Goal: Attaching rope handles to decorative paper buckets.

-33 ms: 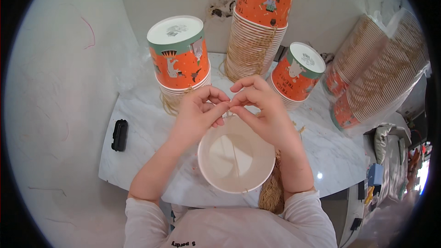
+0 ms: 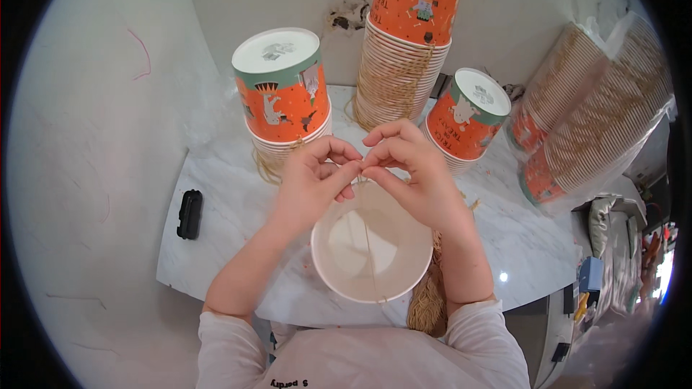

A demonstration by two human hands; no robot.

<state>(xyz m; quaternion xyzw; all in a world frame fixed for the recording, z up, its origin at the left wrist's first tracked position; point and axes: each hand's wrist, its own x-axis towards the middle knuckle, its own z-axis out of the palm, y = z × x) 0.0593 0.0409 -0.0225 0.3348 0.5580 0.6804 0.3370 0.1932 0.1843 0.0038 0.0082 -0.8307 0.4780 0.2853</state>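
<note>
An open paper bucket (image 2: 339,281) with a white inside stands before me at the table's near side. A thin tan string (image 2: 371,252) runs across its mouth from the near rim toward the far rim. Over that far rim my left hand (image 2: 321,169) and my right hand (image 2: 400,162) meet, thumbs and forefingers pinched on the string's end. Whether a knot lies between the fingertips is too small to see. Beneath my right forearm, against the bucket's right side, lies a bundle of tan strings (image 2: 427,310).
Upside-down orange and green buckets stand stacked at left (image 2: 277,104), in a tall pile at the back (image 2: 400,65) and at right (image 2: 465,119). Plastic-wrapped bucket stacks (image 2: 605,115) lean far right. A black case (image 2: 189,215) rests on the marble table (image 2: 223,245).
</note>
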